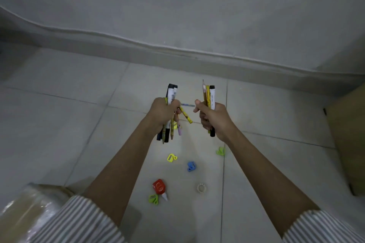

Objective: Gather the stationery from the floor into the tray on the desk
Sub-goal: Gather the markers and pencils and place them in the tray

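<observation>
Striped sleeves point(85, 221) framed two full fists: the left hand point(163, 113) clutched markers and pencils point(171, 92), the right hand point(214, 119) a smaller bundle point(209, 94). A blue clip point(191, 166) and tape point(201, 188) lay on the floor point(79, 124), and the tray was out of sight. Tucking in the splayed pencil would likely prevent drops.

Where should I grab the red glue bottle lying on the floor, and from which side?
Take the red glue bottle by its broad red body, not the thin white nozzle, coming down from above. It lies on the floor with the nozzle beside a small green piece, so a pinch across the body likely fits best.
</observation>
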